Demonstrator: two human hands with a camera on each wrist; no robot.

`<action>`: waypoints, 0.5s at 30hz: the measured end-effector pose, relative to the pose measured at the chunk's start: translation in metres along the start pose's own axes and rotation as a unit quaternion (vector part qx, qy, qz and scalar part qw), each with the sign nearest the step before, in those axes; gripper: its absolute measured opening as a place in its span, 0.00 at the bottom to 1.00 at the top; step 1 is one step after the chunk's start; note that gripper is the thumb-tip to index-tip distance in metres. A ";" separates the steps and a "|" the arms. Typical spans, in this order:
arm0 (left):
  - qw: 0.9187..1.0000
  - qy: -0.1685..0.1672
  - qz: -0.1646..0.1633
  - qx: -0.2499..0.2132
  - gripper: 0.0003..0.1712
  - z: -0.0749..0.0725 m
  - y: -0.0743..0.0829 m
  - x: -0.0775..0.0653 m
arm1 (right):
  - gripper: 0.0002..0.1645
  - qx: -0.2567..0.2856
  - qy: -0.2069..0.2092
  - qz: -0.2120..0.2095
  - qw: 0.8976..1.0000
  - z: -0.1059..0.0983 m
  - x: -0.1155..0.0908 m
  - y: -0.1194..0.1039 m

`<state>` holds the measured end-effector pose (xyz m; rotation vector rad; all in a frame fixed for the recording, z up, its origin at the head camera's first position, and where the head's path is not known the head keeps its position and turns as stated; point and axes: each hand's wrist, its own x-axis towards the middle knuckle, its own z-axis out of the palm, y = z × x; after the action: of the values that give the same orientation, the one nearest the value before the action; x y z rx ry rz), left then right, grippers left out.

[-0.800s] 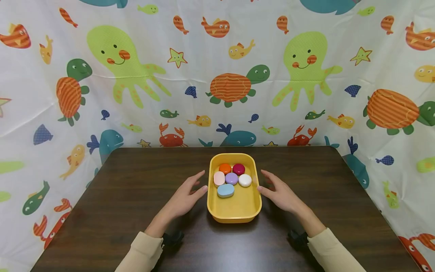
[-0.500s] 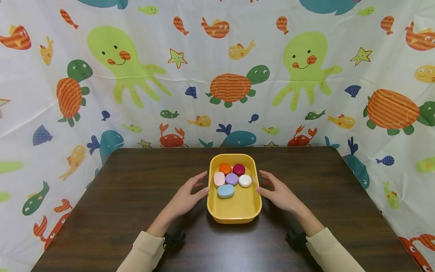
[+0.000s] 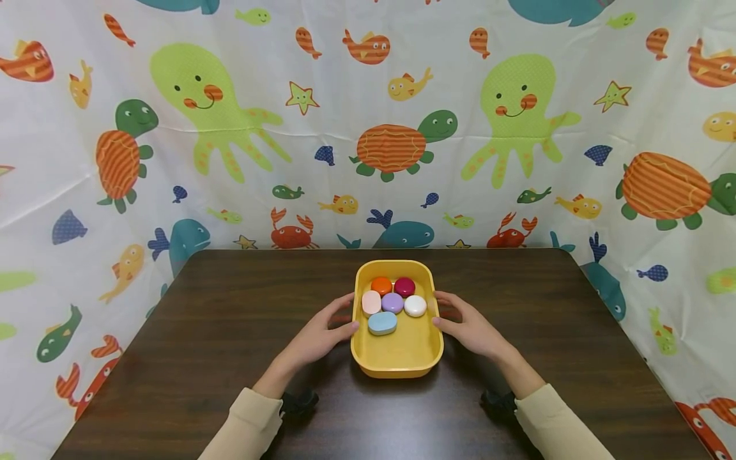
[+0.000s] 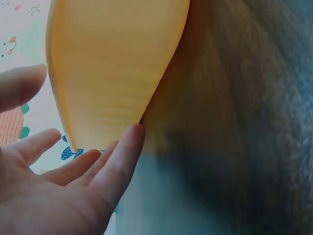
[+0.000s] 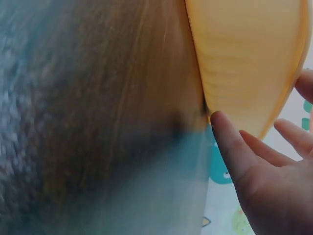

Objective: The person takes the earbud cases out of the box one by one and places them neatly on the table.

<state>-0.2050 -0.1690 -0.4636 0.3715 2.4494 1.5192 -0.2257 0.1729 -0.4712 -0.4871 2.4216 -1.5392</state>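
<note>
A yellow tray (image 3: 397,374) with rounded corners and raised walls stands on the dark table, between my two hands. Inside it lie several smooth, pebble-like pieces: orange (image 3: 381,285), magenta (image 3: 404,287), pink (image 3: 371,303), lavender (image 3: 393,303), white (image 3: 415,306) and light blue (image 3: 382,323). My left hand (image 3: 322,335) is at the tray's left side, thumb tip at the rim, the other fingers loosely extended along the outer wall (image 4: 117,73). My right hand (image 3: 474,326) mirrors it on the right side, thumb at the rim and fingertips close to the wall (image 5: 249,58).
The dark wooden table (image 3: 259,287) reaches out on both sides of the tray. Behind it hangs a white curtain (image 3: 345,83) printed with sea animals. A dark device (image 3: 299,404) is at my left wrist and another (image 3: 497,404) at my right.
Both hands have moved inward to the tray, the left going right and the right going left. The tray and its pieces have stayed in place.
</note>
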 end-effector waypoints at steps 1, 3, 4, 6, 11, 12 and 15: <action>1.000 -0.003 0.001 -0.004 0.39 0.000 -0.001 0.001 | 0.37 0.008 -0.001 0.001 1.000 0.000 0.000 0.000; 1.000 -0.007 0.001 -0.016 0.38 0.000 -0.001 0.001 | 0.37 0.024 -0.004 0.004 1.000 0.000 0.000 0.000; 1.000 -0.009 0.001 -0.022 0.38 0.000 -0.002 0.002 | 0.37 0.032 -0.005 0.005 0.999 0.000 -0.001 -0.001; 0.999 -0.013 0.001 -0.034 0.38 0.001 -0.002 0.002 | 0.38 0.045 -0.008 0.007 0.999 0.001 -0.001 -0.001; 0.997 -0.025 -0.005 -0.068 0.37 0.004 -0.001 0.004 | 0.37 0.067 -0.007 0.025 0.997 0.003 -0.002 -0.002; 0.997 -0.028 -0.006 -0.076 0.37 0.005 -0.001 0.004 | 0.38 0.072 -0.007 0.029 0.997 0.003 -0.002 -0.002; 0.995 -0.033 -0.012 -0.093 0.37 0.007 0.000 0.004 | 0.38 0.088 -0.007 0.039 0.995 0.005 -0.002 0.000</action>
<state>-0.2065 -0.1621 -0.4670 0.3499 2.2326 1.6807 -0.2226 0.1697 -0.4731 -0.3618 2.2400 -1.6901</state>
